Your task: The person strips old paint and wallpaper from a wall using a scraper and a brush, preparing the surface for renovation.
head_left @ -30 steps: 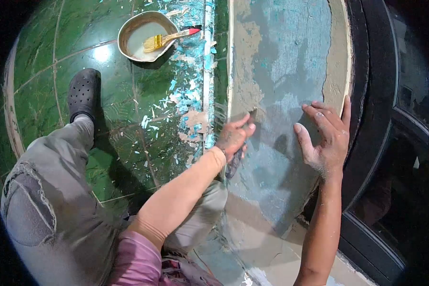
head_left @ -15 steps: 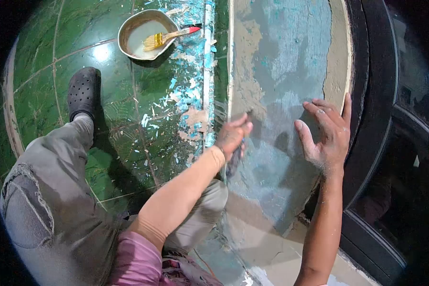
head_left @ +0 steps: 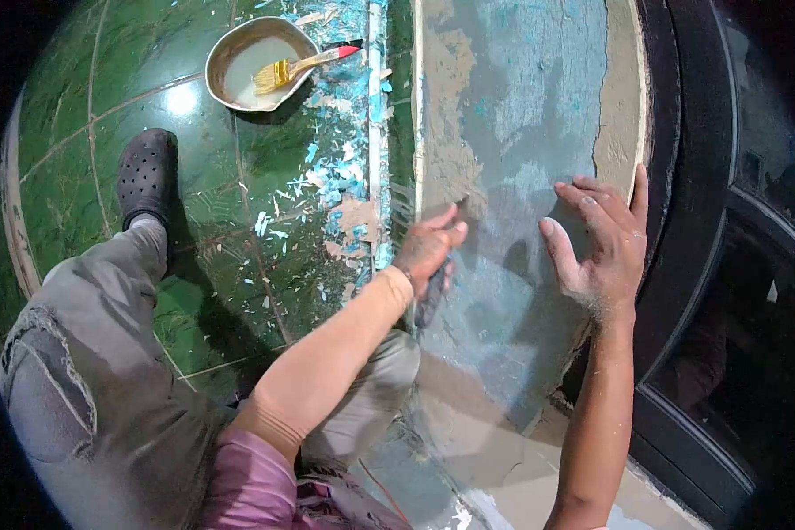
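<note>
My left hand [head_left: 426,254] is closed around a dark-handled scraper [head_left: 429,305]. The handle sticks out below the fist, and a dark tip shows above the fingers against the wall strip; the blade is mostly hidden and blurred. This strip [head_left: 526,97] has patchy grey, beige and worn blue paint. On its right part rests my right hand [head_left: 605,238], fingers spread and thumb apart, holding nothing. Pale dust marks its fingers.
A bowl [head_left: 230,44] of cloudy liquid stands on green tiles [head_left: 53,124], a paintbrush [head_left: 283,72] lying across it. Paint flakes [head_left: 344,177] litter the floor beside the wall's edge. My clog-shod foot [head_left: 147,177] is at left; a dark framed door [head_left: 698,291] borders the right.
The view has shifted slightly, so the bowl and foot appear a little further left. My left hand keeps its grip on the scraper; my right hand stays spread on the wall.
</note>
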The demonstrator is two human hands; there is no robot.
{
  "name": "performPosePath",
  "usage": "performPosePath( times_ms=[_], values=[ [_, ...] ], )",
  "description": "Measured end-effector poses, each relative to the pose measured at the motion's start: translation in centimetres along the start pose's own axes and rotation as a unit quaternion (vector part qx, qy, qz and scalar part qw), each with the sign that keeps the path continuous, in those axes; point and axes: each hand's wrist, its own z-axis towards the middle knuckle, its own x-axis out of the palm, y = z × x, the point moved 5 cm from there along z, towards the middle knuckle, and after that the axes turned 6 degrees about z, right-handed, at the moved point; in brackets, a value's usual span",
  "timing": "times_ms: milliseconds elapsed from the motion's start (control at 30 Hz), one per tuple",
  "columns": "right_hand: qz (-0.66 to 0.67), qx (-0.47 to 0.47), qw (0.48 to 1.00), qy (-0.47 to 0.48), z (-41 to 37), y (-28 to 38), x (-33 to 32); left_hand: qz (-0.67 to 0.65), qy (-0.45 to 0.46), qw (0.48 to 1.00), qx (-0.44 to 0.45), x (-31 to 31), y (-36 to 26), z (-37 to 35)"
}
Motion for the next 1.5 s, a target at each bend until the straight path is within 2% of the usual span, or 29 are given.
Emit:
performPosePath(
  times_ms=[33, 133, 167, 267, 300, 400, 433, 567, 700, 833, 933, 967, 1067, 1100, 1200, 1233, 1333, 1367, 1467, 1500],
  values=[
    [0.0, -0.001, 1.0, 0.004, 0.1, 0.0, 0.0, 0.038, -0.026, 0.998, 0.035, -1.4, -0.6, 1.3],
    [-0.005, 0.007, 1.0, 0.004, -0.3, 0.1, 0.0, -0.038, -0.012, 0.999, -0.009, -2.2, -2.7, 2.9],
    [-0.006, 0.004, 1.0, 0.0, 0.0, 0.0, 0.0, -0.007, 0.007, 1.0, 0.023, -1.2, -2.3, 1.3],
    [-0.008, 0.006, 1.0, 0.006, 0.0, 0.0, 0.0, 0.02, 0.009, 0.999, 0.036, 0.9, -1.9, -0.8],
    [-0.008, 0.009, 1.0, 0.009, 0.0, 0.1, -0.1, 0.023, -0.023, 0.998, 0.048, -0.8, -1.7, 1.4],
    [-0.01, 0.004, 1.0, 0.013, 0.6, 0.2, -0.1, -0.019, 0.018, 0.999, -0.021, -2.3, -1.6, 2.6],
    [-0.008, 0.003, 1.0, 0.009, 0.6, 0.1, -0.1, 0.045, 0.03, 0.996, 0.068, -0.9, -1.3, 0.9],
    [-0.004, 0.007, 1.0, 0.016, 0.2, 0.3, -0.2, 0.016, -0.023, 0.999, 0.023, -2.7, -0.8, 2.9],
    [0.004, 0.01, 1.0, 0.002, 0.1, 0.2, 0.0, 0.009, 0.034, 0.999, 0.0, 0.3, -0.8, -1.1],
    [-0.007, 0.006, 1.0, 0.008, 0.0, 0.1, -0.1, 0.094, 0.022, 0.995, 0.011, -1.7, -0.9, -0.3],
    [-0.009, 0.006, 1.0, 0.004, -0.2, 0.2, -0.2, -0.01, -0.085, 0.996, -0.024, -4.9, 0.9, 4.4],
    [-0.006, -0.001, 1.0, 0.006, 0.0, 0.1, -0.1, -0.016, -0.023, 1.0, -0.009, -5.0, 1.2, 4.6],
    [-0.003, 0.005, 1.0, 0.0, 0.0, 0.2, 0.0, -0.048, -0.007, 0.999, -0.013, -2.5, 1.1, 2.7],
    [-0.003, -0.001, 1.0, -0.002, 0.2, 0.2, -0.1, -0.03, -0.02, 0.999, 0.002, -2.7, 1.2, 3.3],
    [0.004, -0.001, 1.0, 0.003, -0.4, 0.2, -0.1, -0.077, -0.057, 0.994, -0.053, -4.5, -0.2, 5.8],
    [0.009, -0.001, 1.0, 0.003, -0.6, 0.1, -0.1, -0.083, -0.051, 0.994, -0.056, -3.5, -0.6, 4.7],
    [0.013, -0.004, 1.0, -0.009, -0.2, -0.2, -0.3, -0.036, -0.02, 0.999, -0.024, -0.3, -1.4, 1.0],
    [0.011, -0.006, 1.0, -0.009, -0.1, -0.2, -0.2, -0.001, -0.045, 0.999, -0.005, -0.9, -1.2, 1.5],
    [0.008, -0.001, 1.0, 0.0, -0.6, 0.1, -0.3, -0.09, -0.048, 0.991, -0.087, -3.8, 1.3, 5.6],
    [0.009, -0.005, 1.0, -0.003, -0.1, -0.1, -0.2, -0.061, 0.005, 0.998, 0.005, -1.8, 1.2, 3.4]
  ],
)
